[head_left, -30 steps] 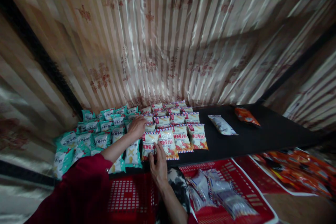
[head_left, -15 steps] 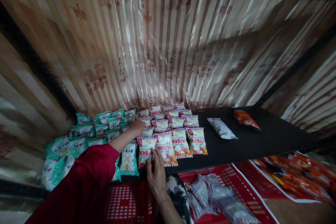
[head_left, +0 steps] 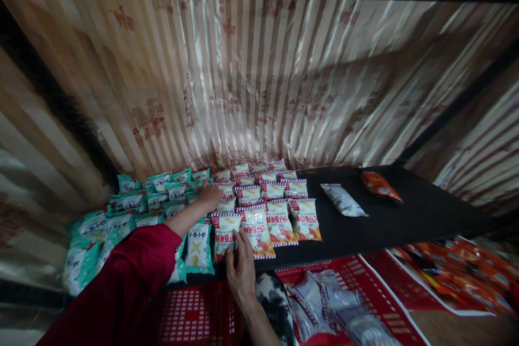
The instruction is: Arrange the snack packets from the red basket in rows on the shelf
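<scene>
The head camera is showing a red basket [head_left: 357, 269] below the black shelf [head_left: 421, 203], with silvery-white packets [head_left: 311, 297] lying loosely inside. To its left, a second red basket [head_left: 190, 313] is sitting under the shelf's edge, its contents not showing clearly. At the far right, orange packets [head_left: 458, 273] are lying in a white-edged container [head_left: 472, 313]. On the shelf, the front-left white packet [head_left: 224, 225] is standing beside teal packets [head_left: 198, 243]. The right hand [head_left: 242, 270] is touching its lower right side with thumb and fingers; whether it is gripping, I cannot tell. The left hand [head_left: 208, 198] is resting among packets behind, fingertips partly hidden, so I cannot tell its grip.
</scene>
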### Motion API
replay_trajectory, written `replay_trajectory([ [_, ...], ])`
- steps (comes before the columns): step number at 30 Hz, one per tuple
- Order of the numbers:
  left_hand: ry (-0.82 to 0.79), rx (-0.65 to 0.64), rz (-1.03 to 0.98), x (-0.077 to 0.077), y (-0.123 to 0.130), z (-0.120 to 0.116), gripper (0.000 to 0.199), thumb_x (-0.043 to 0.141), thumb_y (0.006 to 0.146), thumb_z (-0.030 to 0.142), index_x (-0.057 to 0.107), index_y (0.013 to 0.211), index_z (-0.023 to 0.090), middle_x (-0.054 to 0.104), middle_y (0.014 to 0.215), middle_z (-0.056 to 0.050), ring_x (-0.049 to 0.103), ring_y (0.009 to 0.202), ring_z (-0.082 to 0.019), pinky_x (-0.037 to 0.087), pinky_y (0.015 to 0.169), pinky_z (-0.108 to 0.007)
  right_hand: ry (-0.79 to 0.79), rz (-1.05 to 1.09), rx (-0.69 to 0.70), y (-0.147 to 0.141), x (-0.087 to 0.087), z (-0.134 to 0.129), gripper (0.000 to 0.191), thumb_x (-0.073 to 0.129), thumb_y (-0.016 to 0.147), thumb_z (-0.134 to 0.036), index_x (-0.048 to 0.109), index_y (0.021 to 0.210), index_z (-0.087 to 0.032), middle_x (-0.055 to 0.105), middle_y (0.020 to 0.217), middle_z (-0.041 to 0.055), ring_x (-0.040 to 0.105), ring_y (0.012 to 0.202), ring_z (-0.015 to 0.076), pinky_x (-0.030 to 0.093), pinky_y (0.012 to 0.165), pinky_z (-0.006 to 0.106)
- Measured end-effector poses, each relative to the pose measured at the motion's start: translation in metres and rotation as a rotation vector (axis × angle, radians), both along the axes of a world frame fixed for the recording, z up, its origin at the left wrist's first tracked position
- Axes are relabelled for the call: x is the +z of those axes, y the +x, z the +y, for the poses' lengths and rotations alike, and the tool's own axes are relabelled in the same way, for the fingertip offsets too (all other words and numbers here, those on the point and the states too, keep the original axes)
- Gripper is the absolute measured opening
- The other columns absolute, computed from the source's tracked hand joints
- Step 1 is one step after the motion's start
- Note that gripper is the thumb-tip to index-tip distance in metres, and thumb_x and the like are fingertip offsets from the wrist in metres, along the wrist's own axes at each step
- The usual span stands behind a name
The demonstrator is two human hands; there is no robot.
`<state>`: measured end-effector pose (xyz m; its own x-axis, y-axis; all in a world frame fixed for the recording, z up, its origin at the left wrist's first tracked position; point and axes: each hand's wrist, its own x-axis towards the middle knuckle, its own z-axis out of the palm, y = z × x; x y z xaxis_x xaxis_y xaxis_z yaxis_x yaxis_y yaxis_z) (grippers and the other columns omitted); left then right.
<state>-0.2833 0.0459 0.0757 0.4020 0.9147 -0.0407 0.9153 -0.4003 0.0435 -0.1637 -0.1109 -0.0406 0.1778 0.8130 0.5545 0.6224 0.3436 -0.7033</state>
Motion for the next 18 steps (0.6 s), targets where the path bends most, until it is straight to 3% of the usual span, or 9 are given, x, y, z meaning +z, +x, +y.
replay_trajectory([
  [7,0.016,0.009,-0.061,-0.002,-0.005,0.013,0.024,0.046,0.074,0.007,0.065,0.064,0.018,0.068,0.072,-0.007,0.06,0.086,-0.02,0.023,0.103,-0.046,-0.008,-0.007,-0.013,-0.001,-0.001,0.0,0.039,0.042,0.089,-0.024,0.048,0.127,-0.019,0.046,0.134,0.0147,0.045,0.122,0.0264,0.044,0.096,0.049],
  [14,0.078,0.016,-0.161,-0.014,-0.006,0.038,0.029,0.042,0.076,0.006,0.066,0.085,0.02,0.065,0.1,-0.008,0.045,0.117,-0.022,0.009,0.11,-0.046,-0.013,-0.012,-0.026,0.0,-0.002,0.0,0.04,0.042,0.088,-0.024,0.048,0.127,-0.021,0.047,0.133,0.0141,0.047,0.122,0.0268,0.047,0.094,0.048],
  [18,0.066,0.017,-0.231,-0.017,0.0,0.047,0.032,0.045,0.071,0.004,0.066,0.09,0.019,0.067,0.093,-0.009,0.039,0.122,-0.025,0.004,0.109,-0.049,-0.055,-0.025,-0.033,0.0,-0.004,-0.001,0.04,0.043,0.088,-0.025,0.048,0.128,-0.022,0.046,0.135,0.0137,0.047,0.122,0.0273,0.048,0.094,0.047],
])
